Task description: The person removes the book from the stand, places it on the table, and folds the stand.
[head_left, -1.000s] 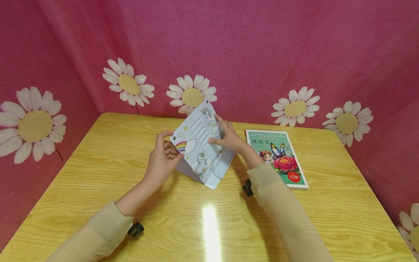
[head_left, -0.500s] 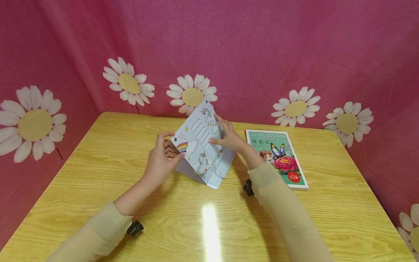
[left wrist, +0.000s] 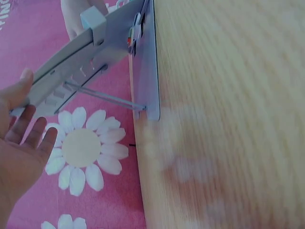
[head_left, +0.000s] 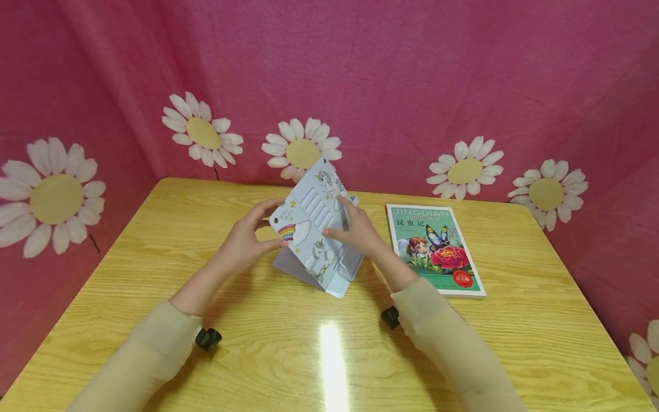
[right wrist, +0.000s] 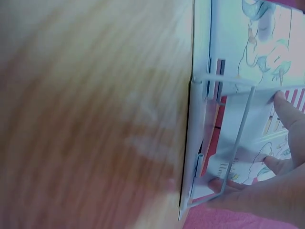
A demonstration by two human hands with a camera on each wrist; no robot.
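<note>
A white metal book stand (head_left: 309,200) with unicorns, a rainbow and slots stands tilted back on the wooden table. My left hand (head_left: 244,240) holds its left edge near the top corner, thumb in front and fingers behind. In the left wrist view, a thin wire prop (left wrist: 105,97) runs from the slots behind the panel to the base plate (left wrist: 145,62). My right hand (head_left: 357,229) rests spread on the front face, thumb near the slots. In the right wrist view, a wire page holder (right wrist: 238,133) crosses in front of its lower finger.
A green-covered book (head_left: 435,246) with a butterfly and a red flower lies flat to the right of the stand. Behind the wooden table (head_left: 278,355) hangs a pink curtain (head_left: 381,86) with daisies. Dark wrist cameras sit below both sleeves.
My right hand has slid down and inward from the panel's right edge onto its front. My left hand has shifted slightly left, its fingers straighter. The panel has barely moved.
</note>
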